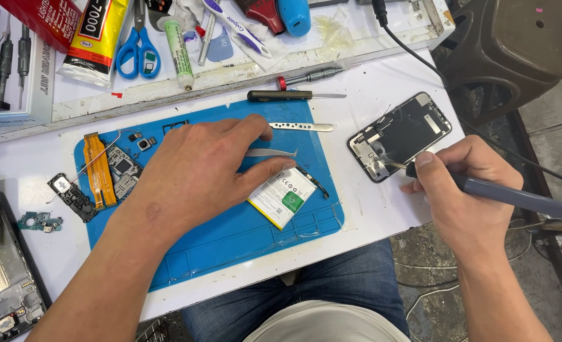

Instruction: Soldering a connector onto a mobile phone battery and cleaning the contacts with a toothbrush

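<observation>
A blue rubber work mat (230, 240) lies under the left hand (195, 171), fingers spread flat over a white flat battery (282, 196). Right hand (461, 190) grips a grey soldering iron (509, 196), long axis left-right, tip pointing left onto the opened black phone frame (400, 136).

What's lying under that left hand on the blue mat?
Tweezers poke out beneath the left hand, and a white battery sits under its fingertips on the blue mat. Anything beneath the palm is hidden.

Left hand (198, 164) flat on blue mat (230, 240), touching battery (283, 196). Right hand (464, 190) at 3 o'clock grips soldering iron (515, 197), tip on phone frame (400, 136).
</observation>
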